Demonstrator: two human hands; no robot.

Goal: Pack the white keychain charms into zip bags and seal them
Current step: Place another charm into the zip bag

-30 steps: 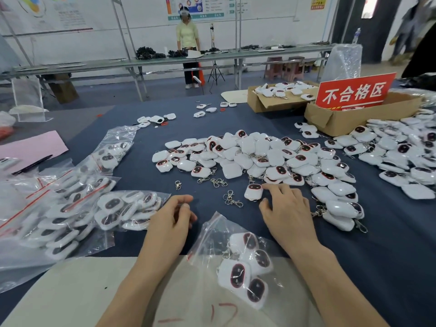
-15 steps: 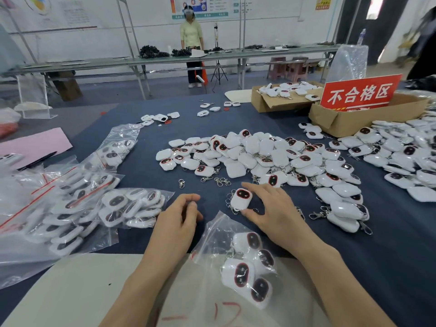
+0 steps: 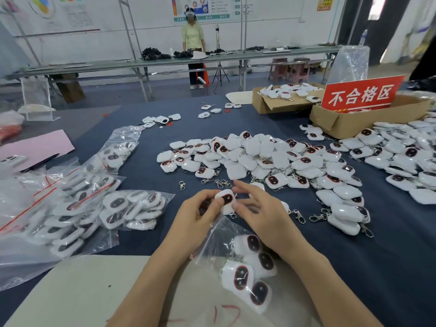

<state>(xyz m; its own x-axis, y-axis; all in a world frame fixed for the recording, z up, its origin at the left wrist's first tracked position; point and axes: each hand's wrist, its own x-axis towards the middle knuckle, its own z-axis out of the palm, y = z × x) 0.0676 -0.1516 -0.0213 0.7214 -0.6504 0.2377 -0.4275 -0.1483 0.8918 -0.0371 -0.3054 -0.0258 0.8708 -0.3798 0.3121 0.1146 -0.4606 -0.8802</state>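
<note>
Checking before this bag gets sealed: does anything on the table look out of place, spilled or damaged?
A few metal clasps lie loose on the blue cloth at the near edge of the charm pile, seemingly attached to no charm. Nothing else looks spilled or damaged.

On your counter point(image 3: 389, 256) the loose charm pile point(image 3: 259, 159) sits mid-frame, filled bags point(image 3: 77, 208) lie at the left, two boxes point(image 3: 349, 123) stand behind it at the upper right, and your open bag point(image 3: 226, 246) lies below it, lower centre.
</note>
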